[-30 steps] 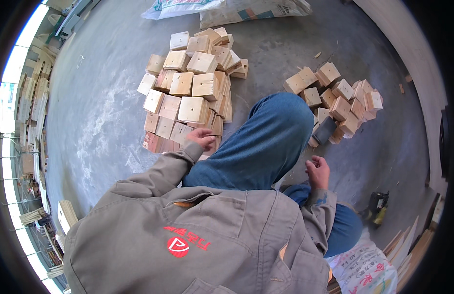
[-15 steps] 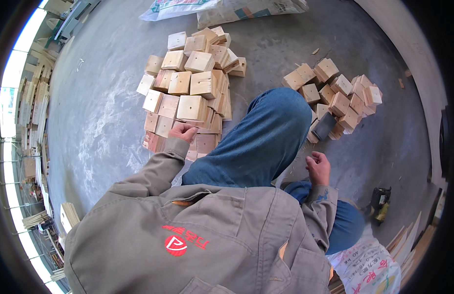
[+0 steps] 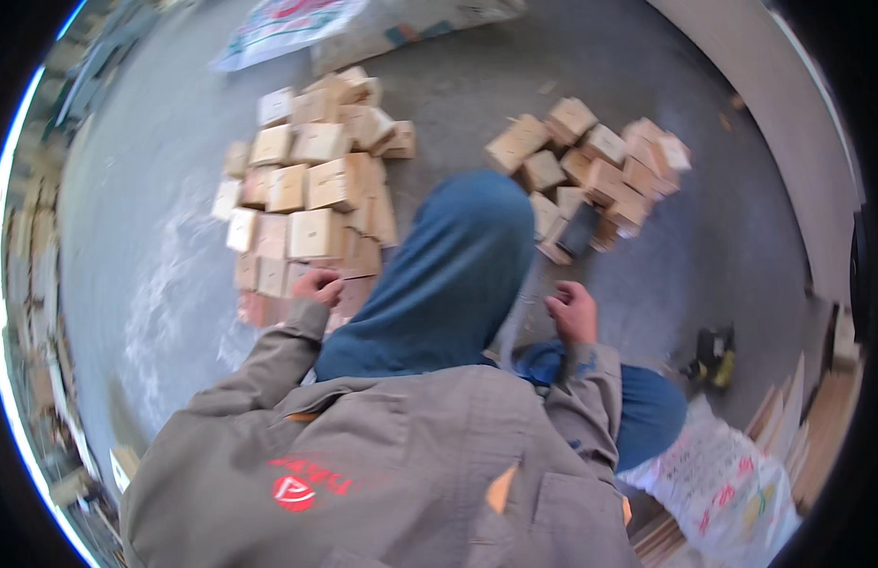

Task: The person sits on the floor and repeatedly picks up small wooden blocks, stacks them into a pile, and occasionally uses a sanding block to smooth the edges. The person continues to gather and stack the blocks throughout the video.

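Observation:
My left hand is closed in a loose curl, with nothing visible in it. It is beside my raised knee, over the near edge of a stacked pile of wooden blocks. My right hand hovers above my other, bent leg, its fingers curled in toward the thumb; no object shows there either. Ahead of it lies a smaller, looser heap of wooden blocks, with a dark block-shaped thing at its near side. Several blocks have a small mark or hole in one face. The picture is smeared by motion.
White printed sacks lie at the far edge, and another sack is at the near right. A black and yellow power tool rests on the grey floor. Wood strips are stacked along the left wall and at right.
My view has swung to the right, so both block piles and my knee now sit further left in the picture. My hands stay in much the same places over my legs, still curled.

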Available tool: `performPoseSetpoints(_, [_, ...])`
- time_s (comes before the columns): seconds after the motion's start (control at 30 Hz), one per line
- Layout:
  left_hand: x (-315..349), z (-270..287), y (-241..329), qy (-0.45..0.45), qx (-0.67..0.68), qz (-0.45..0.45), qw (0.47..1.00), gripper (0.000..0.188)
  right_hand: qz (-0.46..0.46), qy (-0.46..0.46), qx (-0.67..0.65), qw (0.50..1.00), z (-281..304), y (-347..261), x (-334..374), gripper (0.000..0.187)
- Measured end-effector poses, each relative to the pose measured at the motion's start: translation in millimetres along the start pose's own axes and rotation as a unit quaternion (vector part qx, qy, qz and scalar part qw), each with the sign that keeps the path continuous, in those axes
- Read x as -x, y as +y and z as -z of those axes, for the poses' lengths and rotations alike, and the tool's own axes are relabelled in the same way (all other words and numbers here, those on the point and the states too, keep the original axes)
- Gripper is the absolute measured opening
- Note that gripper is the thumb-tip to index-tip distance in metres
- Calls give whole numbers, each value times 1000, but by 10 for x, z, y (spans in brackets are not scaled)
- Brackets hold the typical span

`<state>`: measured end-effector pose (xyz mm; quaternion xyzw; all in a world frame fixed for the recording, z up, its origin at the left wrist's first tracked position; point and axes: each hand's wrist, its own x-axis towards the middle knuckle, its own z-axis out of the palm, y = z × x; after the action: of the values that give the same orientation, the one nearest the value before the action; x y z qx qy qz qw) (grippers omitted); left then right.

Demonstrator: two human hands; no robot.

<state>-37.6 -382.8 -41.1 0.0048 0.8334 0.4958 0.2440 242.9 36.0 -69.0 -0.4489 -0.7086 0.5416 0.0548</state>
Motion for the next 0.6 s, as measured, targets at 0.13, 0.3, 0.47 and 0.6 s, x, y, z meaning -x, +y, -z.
performPoseSetpoints(0.13, [-71,-61,-10,-35,60,-27,997,19,50,42,34,997,-60,-99,36,37])
performPoseSetpoints(0.3, [-307,-173,421,-34,135,-88,986,17,-11,86,81,993,65,-453,175,35])
performPoseSetpoints(0.47, [-570,-310,1512,-38,85,-187,978,17,-77,47,106,990,92,-517,177,48])
performPoseSetpoints(0.6, [-932,-528,2257,-65,73,-274,957,19,-67,43,84,993,114,-592,199,49])
